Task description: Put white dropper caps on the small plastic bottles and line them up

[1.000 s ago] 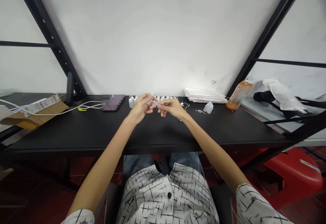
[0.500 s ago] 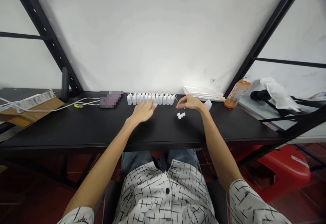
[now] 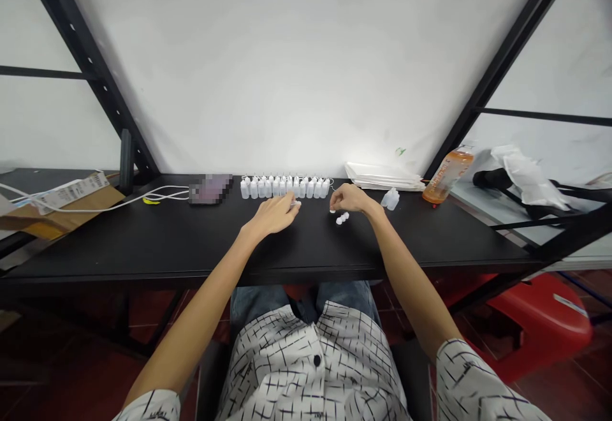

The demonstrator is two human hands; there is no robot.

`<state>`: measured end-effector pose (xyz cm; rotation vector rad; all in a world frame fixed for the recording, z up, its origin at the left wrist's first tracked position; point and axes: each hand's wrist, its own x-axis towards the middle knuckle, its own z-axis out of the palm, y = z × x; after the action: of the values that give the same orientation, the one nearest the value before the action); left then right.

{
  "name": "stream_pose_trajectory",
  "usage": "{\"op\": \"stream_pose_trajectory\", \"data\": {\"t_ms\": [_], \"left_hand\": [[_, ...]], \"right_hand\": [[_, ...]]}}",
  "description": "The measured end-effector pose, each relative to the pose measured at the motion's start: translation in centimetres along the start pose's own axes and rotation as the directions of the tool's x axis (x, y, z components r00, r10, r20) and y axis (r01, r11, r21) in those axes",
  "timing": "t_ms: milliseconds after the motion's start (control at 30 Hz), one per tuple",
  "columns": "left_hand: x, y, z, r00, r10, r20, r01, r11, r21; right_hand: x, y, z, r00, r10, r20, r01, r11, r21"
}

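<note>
My left hand (image 3: 275, 214) is closed on a small white bottle (image 3: 297, 203); only one end of it pokes out past the fingers. Just behind that hand, small white bottles with pointed tops (image 3: 284, 187) stand in a row along the back of the black table. Thumb and fingertips of my right hand (image 3: 351, 198) pinch a small white cap (image 3: 332, 210) just above the tabletop. Several more white caps (image 3: 342, 218) lie loose beneath and beside this hand. A few translucent bottles (image 3: 391, 199) are clustered to its right.
White flat sheets or bags (image 3: 382, 177) are stacked against the wall. An orange drink bottle (image 3: 447, 175) leans at the right by the black frame. On the left are a purple, pixelated object (image 3: 210, 189), white cable (image 3: 165, 192) and a cardboard box (image 3: 71, 201).
My right hand has lowered to the caps and closed on one of them. My left hand has drawn slightly right and toward me with the bottle.
</note>
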<state>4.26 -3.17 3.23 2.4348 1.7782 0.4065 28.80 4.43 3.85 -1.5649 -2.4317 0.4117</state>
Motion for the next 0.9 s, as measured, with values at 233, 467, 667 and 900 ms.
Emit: {"op": "stream_pose_trajectory", "data": {"t_ms": [233,467,667,900], "left_hand": [[-0.1,0.1,0.0,0.999,0.032,0.043,-0.033,0.999,0.023],[0.0,-0.1,0.2,0.996,0.091,-0.004,-0.091,0.992,-0.084],[0.2,-0.2,0.0,0.987,0.153,-0.038,-0.158,0.968,-0.196],[0.5,-0.4,0.3,0.981,0.177,-0.075,-0.192,0.921,-0.339]], "right_hand": [[0.2,-1.1,0.9,0.999,0.027,-0.024,-0.031,0.986,-0.165],[-0.2,-2.6,1.3,0.965,-0.217,-0.145,0.260,0.838,0.480],[-0.8,-4.3,1.6,0.940,-0.315,-0.130,0.317,0.668,0.673],[-0.6,-4.2,1.8,0.939,-0.317,-0.131,0.312,0.628,0.713]]}}
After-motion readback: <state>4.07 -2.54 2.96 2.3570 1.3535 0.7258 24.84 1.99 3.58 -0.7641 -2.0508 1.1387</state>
